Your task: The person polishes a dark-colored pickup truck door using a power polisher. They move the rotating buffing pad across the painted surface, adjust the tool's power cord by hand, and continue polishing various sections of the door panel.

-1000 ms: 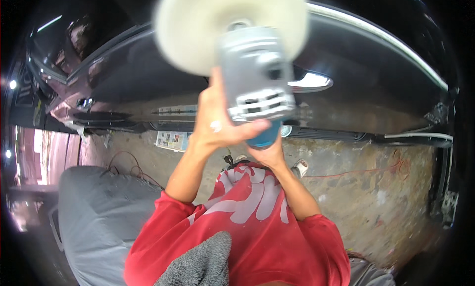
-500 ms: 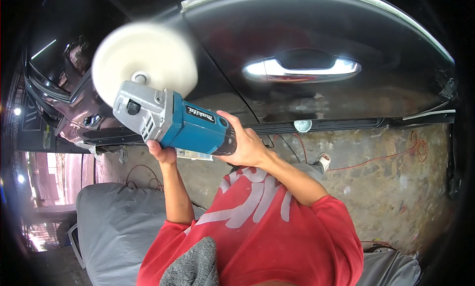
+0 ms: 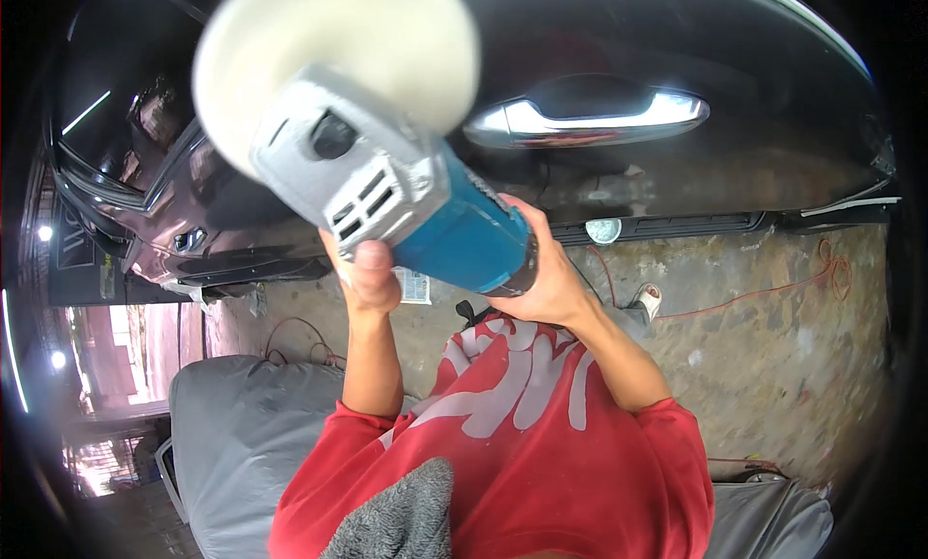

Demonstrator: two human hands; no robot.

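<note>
A teal-and-silver polisher is held across both my hands in front of a black car door. Its round, cream-white pad is smeared by motion and covers part of the bodywork; whether it touches the paint I cannot tell. My left hand grips the tool beneath its silver head, thumb showing and most fingers hidden. Around the rear of the teal body wraps my right hand. To the right of the pad is the door's chrome handle.
Below the door runs a dark side step, with a small pale round container at it. A reddish cord trails over the concrete floor. Grey covers drape something at lower left. A grey cloth hangs over my red shirt.
Both hands have brought the polisher rightward and closer to me, so it looks larger. Its pad now reaches nearer the door handle. My grip stays the same.
</note>
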